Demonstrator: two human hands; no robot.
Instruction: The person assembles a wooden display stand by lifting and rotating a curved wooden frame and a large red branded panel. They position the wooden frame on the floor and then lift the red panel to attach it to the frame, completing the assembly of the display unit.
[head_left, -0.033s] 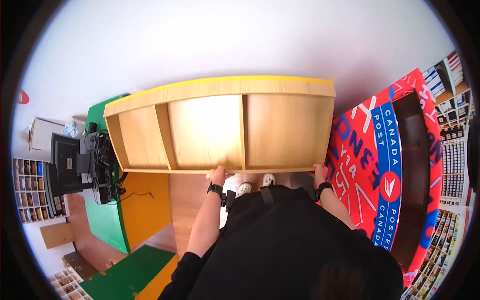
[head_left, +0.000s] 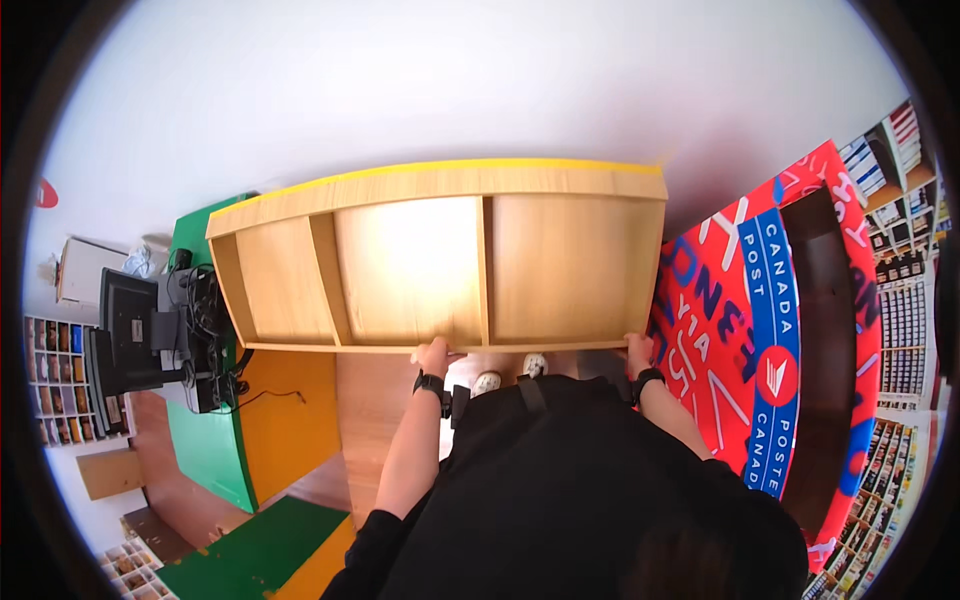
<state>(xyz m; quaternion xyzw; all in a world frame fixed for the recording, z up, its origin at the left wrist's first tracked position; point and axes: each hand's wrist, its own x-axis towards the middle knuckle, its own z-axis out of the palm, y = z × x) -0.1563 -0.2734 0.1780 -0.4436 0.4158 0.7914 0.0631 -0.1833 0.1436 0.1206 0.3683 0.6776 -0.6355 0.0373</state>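
A long light-wood shelf unit [head_left: 410, 265] stretches in front of me, with three compartments divided by two boards and a yellow strip along its far edge. Nothing lies in the compartments. My left hand [head_left: 434, 355] is closed around the near edge, close to the middle, with its fingertips partly hidden by the board. At the right end of that edge, my right hand [head_left: 639, 350] grips the corner, its fingers also partly hidden. Both wrists wear dark bands.
A red and blue printed counter [head_left: 700, 330] stands close by the unit's right end. On the left are a green and yellow desk [head_left: 290, 400], a black monitor [head_left: 128, 315] and tangled cables [head_left: 210, 300]. A white wall [head_left: 450, 80] rises behind. My shoes [head_left: 487, 383] show below.
The scene sits very slightly lower in the picture, the shelf unit's near edge included. Both hands keep their places on it.
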